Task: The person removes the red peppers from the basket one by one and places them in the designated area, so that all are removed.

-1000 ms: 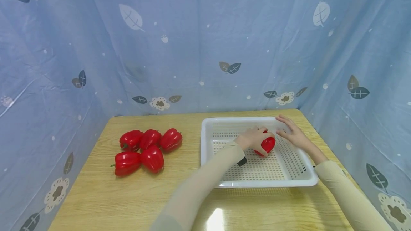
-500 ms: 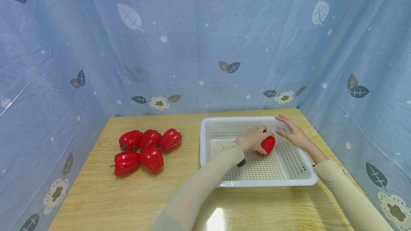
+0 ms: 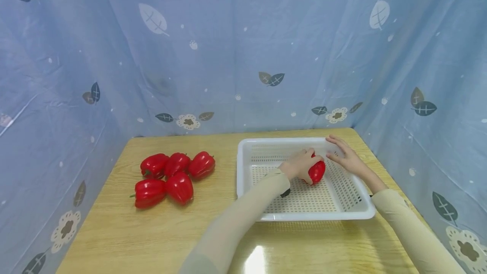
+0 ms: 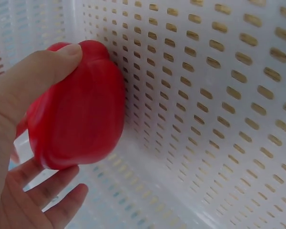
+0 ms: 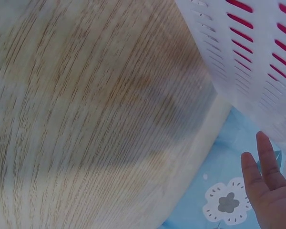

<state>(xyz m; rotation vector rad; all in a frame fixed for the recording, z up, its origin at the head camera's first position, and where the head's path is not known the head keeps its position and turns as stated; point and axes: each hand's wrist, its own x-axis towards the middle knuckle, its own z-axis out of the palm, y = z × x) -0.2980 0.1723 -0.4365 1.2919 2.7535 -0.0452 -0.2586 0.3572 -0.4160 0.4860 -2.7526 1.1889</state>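
Inside the white perforated plastic basket [image 3: 304, 216], my left hand [image 3: 298, 166] grips a red bell pepper [image 3: 317, 172]. The left wrist view shows the thumb lying over the top of the pepper [image 4: 83, 109], with other fingers reaching around its lower side. Right beside the pepper rises the basket's perforated surface [image 4: 205, 95]. At the basket's right side, near the far corner, my right hand [image 3: 348, 160] spreads its fingers fairly straight over the rim. In the right wrist view, two fingers of that hand [image 5: 276, 195] show just outside the basket wall [image 5: 219, 52].
Several red bell peppers [image 3: 180, 188] lie grouped on the left of the wooden table [image 3: 125, 240]. A blue patterned curtain [image 3: 205, 54] encloses the table's back and sides.
The bell pepper in my left hand has turned slightly, while the hand stays almost in place. My right hand holds its position at the basket's side.
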